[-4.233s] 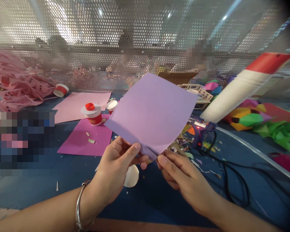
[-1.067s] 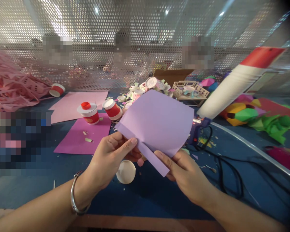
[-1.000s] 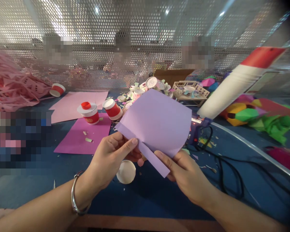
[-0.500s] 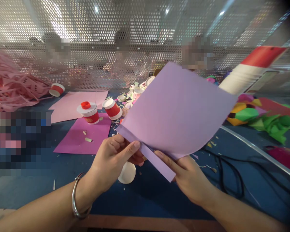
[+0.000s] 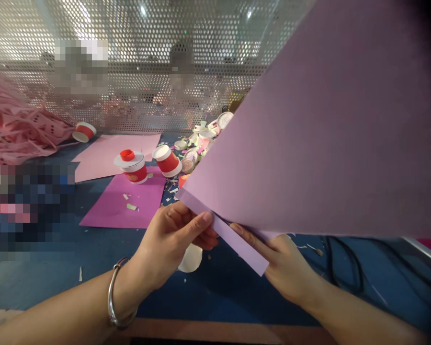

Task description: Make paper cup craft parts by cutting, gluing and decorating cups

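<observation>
While you look from the left, you see a heap of pink cut paper [image 5: 17, 129] by the mesh wall [image 5: 136, 72]. Next to it lies one red cup [image 5: 83, 132] on its side. Then come two flat sheets on the blue table [image 5: 93, 249]: one pale pink sheet [image 5: 107, 151] at the back and one bright pink sheet [image 5: 125, 201] in front. One red cup with a lid [image 5: 132, 167] stands where they meet, and one tipped red cup [image 5: 168, 161] leans just beside it. You cannot read any writing on the cups; the marks are too small. Behind them is a small pile of cup bits [image 5: 201, 141].

Your left hand [image 5: 172, 244] wears one silver bangle [image 5: 117, 299]. Its thumb and fingers are pinched on the folded strip of the purple paper [image 5: 319, 139]. One white paper disc [image 5: 191, 258] lies on the table just under this hand. Your right hand [image 5: 287, 268] is under the paper, with a finger pressed along the fold and the others hidden below it, so it grips the paper too.

You hold the purple paper up in the air, close to your face. It fills the right side of your view. The folded edge runs from upper left down to lower right, and the big sheet spreads up and to the right. A black cord [image 5: 345, 273] lies on the table under it.
</observation>
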`<state>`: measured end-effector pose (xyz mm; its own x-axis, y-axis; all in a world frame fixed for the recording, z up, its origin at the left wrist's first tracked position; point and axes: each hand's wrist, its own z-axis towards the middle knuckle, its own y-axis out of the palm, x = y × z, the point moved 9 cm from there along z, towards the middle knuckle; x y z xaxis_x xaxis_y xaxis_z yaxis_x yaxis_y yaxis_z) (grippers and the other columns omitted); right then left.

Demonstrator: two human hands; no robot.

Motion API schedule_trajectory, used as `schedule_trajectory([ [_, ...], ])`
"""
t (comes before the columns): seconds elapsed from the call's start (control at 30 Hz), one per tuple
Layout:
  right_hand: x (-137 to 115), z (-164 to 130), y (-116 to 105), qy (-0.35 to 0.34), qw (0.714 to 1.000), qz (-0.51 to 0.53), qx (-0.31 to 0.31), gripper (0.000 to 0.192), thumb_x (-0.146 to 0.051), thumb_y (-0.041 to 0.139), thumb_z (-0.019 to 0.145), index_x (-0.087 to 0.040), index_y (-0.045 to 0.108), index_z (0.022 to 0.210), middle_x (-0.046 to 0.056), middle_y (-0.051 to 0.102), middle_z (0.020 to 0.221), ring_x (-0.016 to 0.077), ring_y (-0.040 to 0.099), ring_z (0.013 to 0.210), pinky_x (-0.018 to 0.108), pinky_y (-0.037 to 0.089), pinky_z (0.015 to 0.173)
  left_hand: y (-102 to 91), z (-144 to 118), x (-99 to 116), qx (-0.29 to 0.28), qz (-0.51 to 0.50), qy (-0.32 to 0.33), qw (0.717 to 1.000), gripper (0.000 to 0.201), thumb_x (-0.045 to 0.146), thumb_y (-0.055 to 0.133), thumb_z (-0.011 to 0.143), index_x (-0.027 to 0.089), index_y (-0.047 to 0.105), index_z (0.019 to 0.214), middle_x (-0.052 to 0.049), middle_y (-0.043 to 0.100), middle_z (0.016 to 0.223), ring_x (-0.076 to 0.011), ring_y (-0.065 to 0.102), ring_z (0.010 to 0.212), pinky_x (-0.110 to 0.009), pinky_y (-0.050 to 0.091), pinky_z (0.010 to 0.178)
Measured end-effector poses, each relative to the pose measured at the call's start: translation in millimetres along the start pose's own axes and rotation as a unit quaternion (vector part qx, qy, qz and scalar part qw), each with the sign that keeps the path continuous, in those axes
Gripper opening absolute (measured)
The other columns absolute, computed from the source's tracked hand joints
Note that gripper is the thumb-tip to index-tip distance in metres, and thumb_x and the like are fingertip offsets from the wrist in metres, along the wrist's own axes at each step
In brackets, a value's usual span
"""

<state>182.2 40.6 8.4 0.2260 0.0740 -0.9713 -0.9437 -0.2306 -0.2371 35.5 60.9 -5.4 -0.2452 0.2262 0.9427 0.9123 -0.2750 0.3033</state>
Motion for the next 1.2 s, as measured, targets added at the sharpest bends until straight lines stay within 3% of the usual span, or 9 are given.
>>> schedule_trajectory([
  [0.17,18.3,-3.8,-1.2,0.065,0.998,-0.020,-0.002,0.044,-0.057,0.057,0.094,-0.021,0.075,0.076,0.004,0.067,0.074,0.0171,0.061,0.071,0.028,0.050,0.064,-0.4,-1.0,0.2,0.001,-0.003,0.000,1.000,0.021,0.032,0.077,0.088,0.014,0.074,0.077,-0.002,0.076,0.067,-0.0092,0.071,0.060,-0.015,0.059,0.060],
  [0.33,15.5,-2.0,2.8,0.062,0.998,0.013,-0.023,0.043,-0.057,0.056,0.095,-0.023,0.080,0.082,0.005,0.069,0.077,0.0189,0.062,0.075,0.031,0.051,0.071,-2.1,-1.6,2.0,0.001,0.026,0.008,1.000,0.025,0.034,0.075,0.090,0.013,0.074,0.076,-0.003,0.076,0.069,-0.0106,0.072,0.062,-0.016,0.060,0.061],
  [0.4,19.8,-2.1,4.2,0.076,0.997,0.026,-0.024,0.045,-0.057,0.056,0.095,-0.022,0.079,0.079,0.004,0.066,0.073,0.0168,0.058,0.069,0.031,0.049,0.067,-1.8,-1.6,3.5,0.001,0.038,0.015,0.999,0.027,0.036,0.072,0.091,0.013,0.073,0.076,-0.004,0.076,0.070,-0.0114,0.073,0.063,-0.017,0.060,0.061],
  [0.53,38.8,-4.3,4.2,0.124,0.986,0.115,0.004,0.046,-0.058,0.062,0.092,-0.019,0.071,0.069,-0.002,0.047,0.058,0.0103,0.039,0.053,0.026,0.032,0.049,-0.3,-0.2,8.3,0.005,0.029,0.033,0.999,0.029,0.036,0.071,0.092,0.012,0.071,0.076,-0.004,0.074,0.068,-0.0138,0.073,0.063,-0.021,0.060,0.061],
  [0.7,42.5,-3.2,13.7,0.140,0.970,0.198,-0.028,0.048,-0.054,0.061,0.095,-0.018,0.055,0.063,-0.008,0.021,0.054,0.0070,0.015,0.048,0.027,0.010,0.046,-10.9,1.6,15.7,0.064,0.032,0.067,0.995,0.026,0.033,0.072,0.090,0.014,0.065,0.073,-0.001,0.070,0.065,-0.0119,0.069,0.056,-0.021,0.058,0.056],
  [0.83,36.1,-2.2,16.7,0.150,0.961,0.231,-0.032,0.047,-0.055,0.061,0.094,-0.018,0.051,0.066,-0.009,0.020,0.057,0.0066,0.013,0.050,0.025,0.009,0.045,-16.8,-0.2,21.1,0.081,0.095,0.095,0.988,0.023,0.034,0.069,0.093,0.016,0.065,0.078,0.000,0.071,0.067,-0.0113,0.070,0.058,-0.021,0.058,0.058],
  [1.03,36.9,-5.1,15.2,0.161,0.959,0.231,-0.029,0.039,-0.053,0.064,0.092,-0.018,0.058,0.077,-0.008,0.027,0.059,0.0064,0.014,0.051,0.023,0.007,0.045,-25.0,-5.2,36.8,0.124,0.175,0.149,0.965,0.025,0.035,0.066,0.095,0.017,0.064,0.077,0.000,0.069,0.064,-0.0109,0.068,0.057,-0.020,0.056,0.058],
  [1.2,45.1,-9.2,9.0,0.160,0.964,0.211,-0.011,0.036,-0.056,0.063,0.091,-0.021,0.063,0.081,-0.007,0.027,0.057,0.0087,0.012,0.051,0.026,0.007,0.045,-24.6,-1.5,34.0,0.097,0.165,0.162,0.968,0.019,0.036,0.066,0.093,0.018,0.066,0.086,0.001,0.070,0.065,-0.0122,0.067,0.058,-0.021,0.055,0.057],
])
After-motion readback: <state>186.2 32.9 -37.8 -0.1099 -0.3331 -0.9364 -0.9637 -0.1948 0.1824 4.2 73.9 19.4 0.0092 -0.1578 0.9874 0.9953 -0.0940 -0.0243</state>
